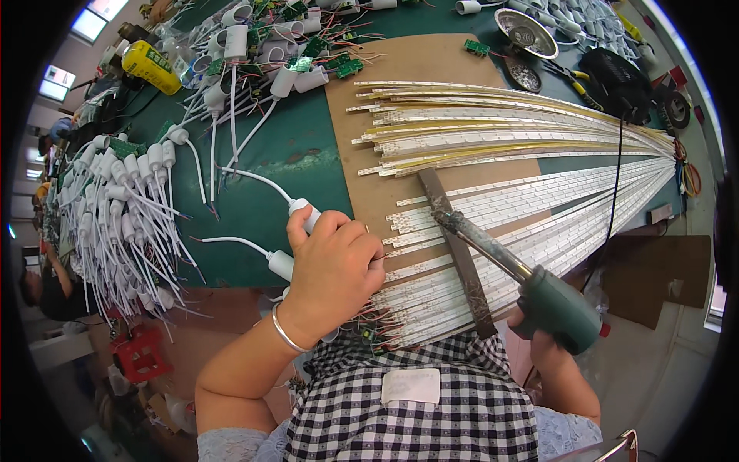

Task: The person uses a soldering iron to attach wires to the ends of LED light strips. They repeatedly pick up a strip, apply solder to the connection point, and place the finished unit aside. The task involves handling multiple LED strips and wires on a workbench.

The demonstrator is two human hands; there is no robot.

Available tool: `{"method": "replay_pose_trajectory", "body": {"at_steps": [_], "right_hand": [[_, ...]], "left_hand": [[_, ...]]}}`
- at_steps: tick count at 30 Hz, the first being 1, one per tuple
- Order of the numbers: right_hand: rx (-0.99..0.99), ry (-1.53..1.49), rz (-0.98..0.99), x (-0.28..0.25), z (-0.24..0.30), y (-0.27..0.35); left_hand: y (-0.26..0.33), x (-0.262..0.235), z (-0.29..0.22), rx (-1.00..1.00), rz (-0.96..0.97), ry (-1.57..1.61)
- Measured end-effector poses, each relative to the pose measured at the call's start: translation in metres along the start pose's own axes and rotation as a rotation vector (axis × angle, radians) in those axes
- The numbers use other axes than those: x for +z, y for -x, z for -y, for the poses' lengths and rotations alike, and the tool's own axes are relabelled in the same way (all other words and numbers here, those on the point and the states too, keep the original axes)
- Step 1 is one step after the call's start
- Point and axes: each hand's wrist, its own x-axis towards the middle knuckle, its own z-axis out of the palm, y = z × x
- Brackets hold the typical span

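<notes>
1. Head view: left of the metal bar [464, 269], LED strips [433, 323] are met by curled fingers of the left hand [339, 258]; any pinch cannot be told.
2. Right of it, the soldering iron [566, 308] is clasped by the right hand's [548, 350] fingers.
3. Wires [379, 317] sit lower left; upper strips [493, 141] seem unwired: judged partly done.

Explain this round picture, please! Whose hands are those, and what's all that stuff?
There's no robot: a head-worn camera looks down at someone's own two hands. Its wide lens bends straight edges. The right hand grips a green-handled tool, perhaps a soldering iron, its metal shaft near a dark bar. The left hand has a white tube between thumb and finger; I can't tell if it's gripped. Across the green table lie long strips and piles of wired white tubes.
</notes>
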Motion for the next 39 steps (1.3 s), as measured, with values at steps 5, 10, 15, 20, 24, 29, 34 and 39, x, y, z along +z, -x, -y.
{"method": "replay_pose_trajectory", "body": {"at_steps": [5, 10, 15, 20, 24, 29, 34, 39], "right_hand": [[0.107, -0.236, -0.010, 0.009, -0.003, -0.002], [0.120, -0.297, -0.041, 0.010, -0.009, 0.001], [0.172, -0.329, -0.026, 0.007, -0.012, 0.004], [0.149, -0.317, -0.027, 0.010, -0.010, 0.000], [0.086, -0.207, 0.050, 0.008, -0.005, -0.007], [-0.020, -0.142, 0.058, 0.007, -0.014, -0.008], [-0.019, -0.089, 0.221, -0.002, -0.004, -0.014], [-0.062, -0.006, 0.233, -0.001, 0.001, -0.015]], "left_hand": [[0.001, -0.003, -0.002, -0.017, 0.024, -0.004], [0.003, -0.012, -0.007, -0.086, 0.079, 0.076], [0.007, -0.012, -0.005, -0.117, 0.054, 0.091], [0.008, -0.009, -0.004, -0.130, 0.004, 0.127], [0.007, -0.008, -0.004, -0.115, 0.002, 0.114], [0.006, -0.005, -0.004, -0.045, -0.019, 0.052], [0.004, -0.003, -0.005, -0.065, 0.010, 0.059], [0.004, 0.001, -0.004, -0.044, -0.001, 0.058]]}}
